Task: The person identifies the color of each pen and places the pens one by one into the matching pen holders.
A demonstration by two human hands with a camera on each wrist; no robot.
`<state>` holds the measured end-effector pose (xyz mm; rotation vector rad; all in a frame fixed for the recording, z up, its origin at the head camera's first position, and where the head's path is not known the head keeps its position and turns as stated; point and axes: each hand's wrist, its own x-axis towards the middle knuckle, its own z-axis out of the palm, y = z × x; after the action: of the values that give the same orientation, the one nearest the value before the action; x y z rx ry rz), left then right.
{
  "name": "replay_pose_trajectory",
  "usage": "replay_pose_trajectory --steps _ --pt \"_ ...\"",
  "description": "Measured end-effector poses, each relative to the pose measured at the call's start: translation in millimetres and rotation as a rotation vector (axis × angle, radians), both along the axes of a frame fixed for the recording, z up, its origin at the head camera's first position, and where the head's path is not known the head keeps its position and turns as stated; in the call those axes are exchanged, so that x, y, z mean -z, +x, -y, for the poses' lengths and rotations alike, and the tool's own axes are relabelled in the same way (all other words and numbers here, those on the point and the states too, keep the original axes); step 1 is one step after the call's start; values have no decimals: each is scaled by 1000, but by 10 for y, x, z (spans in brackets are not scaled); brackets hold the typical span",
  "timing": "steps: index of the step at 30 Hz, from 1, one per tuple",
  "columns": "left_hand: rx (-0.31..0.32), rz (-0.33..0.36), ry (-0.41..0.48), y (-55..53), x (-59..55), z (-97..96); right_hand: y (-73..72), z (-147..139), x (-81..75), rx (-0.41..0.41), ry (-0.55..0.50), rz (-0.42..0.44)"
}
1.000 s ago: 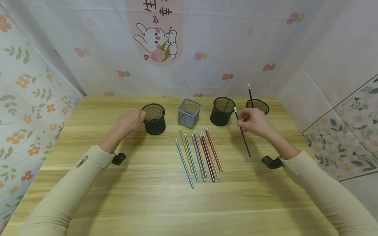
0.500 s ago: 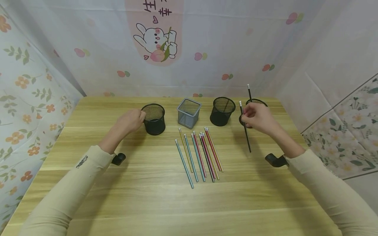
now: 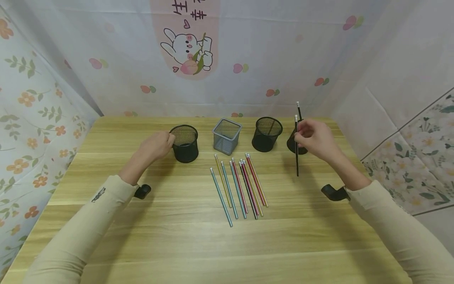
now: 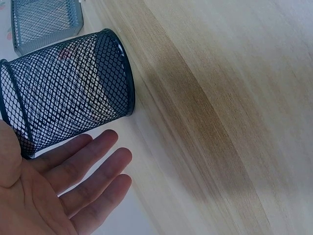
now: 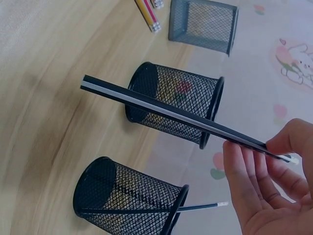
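My left hand (image 3: 157, 144) pinches the rim of a round black mesh pen holder (image 3: 186, 152) at the left of the row; in the left wrist view its other fingers (image 4: 95, 193) stretch out beside the mesh. Between right thumb and fingertips, my right hand (image 3: 317, 138) holds a black pencil (image 3: 297, 163), nearly upright, eraser end up, lower tip above the table. Behind this hand, partly hidden, stands the far-right black mesh pen holder (image 5: 127, 198) with another black pencil (image 5: 200, 207) leaning in it.
Between them stand a grey square mesh holder (image 3: 226, 142) and another round black one (image 3: 265, 140). Several blue, yellow, red and black pencils (image 3: 227, 197) lie side by side on the wooden table (image 3: 177, 244). A printed cloth (image 3: 244, 47) hangs behind.
My right hand has moved right with the black pencil, turning it from slanted to nearly upright, in front of the far-right holder. My left hand has stayed at its holder.
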<state>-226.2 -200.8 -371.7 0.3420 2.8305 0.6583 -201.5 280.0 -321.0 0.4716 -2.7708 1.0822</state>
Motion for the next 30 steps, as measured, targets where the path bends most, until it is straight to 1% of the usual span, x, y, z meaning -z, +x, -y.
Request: replay_pose_trajectory --steps 8,10,13,17,20,24,30 --pt "-5 6 -4 -2 -9 1 -8 -39 9 14 -74 -82" --pt "-6 6 -5 -1 -12 -2 11 -32 -15 13 -95 -107" --pt "-11 2 -10 1 -17 -6 74 8 -91 5 -122 -144" --pt "-16 -4 -16 3 -17 -11 164 72 -198 12 -139 -168" --pt "-12 -1 -22 2 -13 -10 181 79 -217 25 -148 -180" --pt "3 6 -27 -1 -8 -6 187 79 -215 45 -171 -218" --pt "-8 0 -17 -8 -2 -7 232 94 -249 72 -199 -288"
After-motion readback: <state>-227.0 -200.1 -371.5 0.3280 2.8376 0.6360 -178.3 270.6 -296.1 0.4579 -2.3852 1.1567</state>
